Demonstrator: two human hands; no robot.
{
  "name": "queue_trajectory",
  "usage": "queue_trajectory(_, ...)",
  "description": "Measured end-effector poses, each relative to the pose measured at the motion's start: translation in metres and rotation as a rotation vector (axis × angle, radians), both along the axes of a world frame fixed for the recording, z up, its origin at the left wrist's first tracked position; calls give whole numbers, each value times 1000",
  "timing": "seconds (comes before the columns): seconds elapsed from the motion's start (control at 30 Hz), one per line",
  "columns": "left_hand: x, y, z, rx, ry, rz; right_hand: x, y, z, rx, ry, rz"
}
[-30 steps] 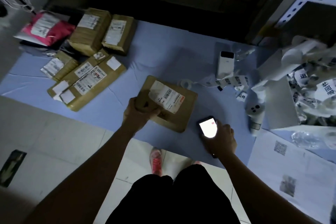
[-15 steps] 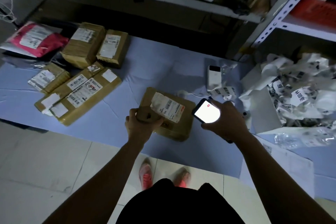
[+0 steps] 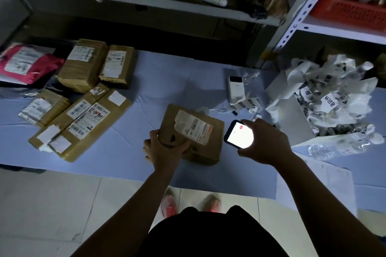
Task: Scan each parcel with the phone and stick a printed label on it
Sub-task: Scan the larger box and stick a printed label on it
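"What is lying on your pale blue sheet [image 3: 167, 81]?"

"On your left, brown taped cardboard parcels [image 3: 83, 123] and a pink plastic mailer [image 3: 27, 62]. Ahead of you, a single brown cardboard parcel [image 3: 205, 149]. On your right, a small white label printer [image 3: 236, 89], crumpled white paper strips [image 3: 334, 100] and a clear plastic bottle [image 3: 338, 146]."

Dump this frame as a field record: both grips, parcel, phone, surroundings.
left grip: holds near-left corner of brown parcel
right grip: holds phone, screen lit, beside the parcel's right edge
parcel: lies on blue sheet; wrinkled shipping label on top
left of sheet: labelled brown parcels, red mailer
right of sheet: white device, printed label strip, box of crumpled label backing, plastic bottle
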State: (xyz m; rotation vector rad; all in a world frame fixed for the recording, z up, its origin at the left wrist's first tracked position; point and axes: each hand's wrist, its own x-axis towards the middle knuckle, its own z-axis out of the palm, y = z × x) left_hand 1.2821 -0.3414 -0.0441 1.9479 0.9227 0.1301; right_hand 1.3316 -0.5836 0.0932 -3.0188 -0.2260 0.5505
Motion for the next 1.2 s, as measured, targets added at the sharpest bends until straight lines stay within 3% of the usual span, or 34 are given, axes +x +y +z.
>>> queue_trajectory(0.17, 1, 0, 2, 27, 16, -3, 0, -1, -4, -21, -37, -5)
queue_trajectory(0.4, 5, 24, -1, -3, 161, -134, 2, -9, -61, 94, -8, -304)
queue_trajectory(0.57, 22, 21, 9, 376, 0, -223, -5, -17, -120, 75, 59, -452)
queue_trajectory(0.77, 92, -18, 27, 608, -125, -633, -1, -25, -165, 59, 93, -480)
queue_trajectory(1.07, 198, -58, -6, 739, 519, -693, 4, -37, -187, 52, 39, -428)
queue_trajectory(1.13, 207, -57, -8, 666, 552, -677, 8, -39, -183, 26, 34, -418)
queue_trajectory(1.2, 212, -52, -5, 490, 468, -689, 14, -38, -172, 23, -30, -439)
